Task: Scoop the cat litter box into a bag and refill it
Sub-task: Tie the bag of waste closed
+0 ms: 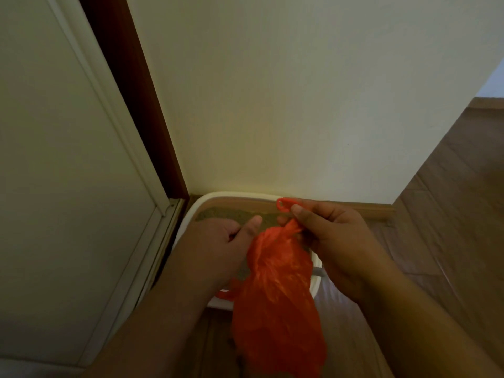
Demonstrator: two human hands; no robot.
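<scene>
Wall corner, litter box (191,214) below; R hand (335,241) pinches orange bag (275,290) neck, L hand (218,241) fingers hidden.

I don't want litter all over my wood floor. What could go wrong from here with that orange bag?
1. The orange bag hangs partly past the litter box rim, over the wood floor; a spill could land there.
2. The right hand only pinches the gathered top; the thin plastic might slip or tear.
3. The left hand grips one handle, so the mouth may sag open.
</scene>
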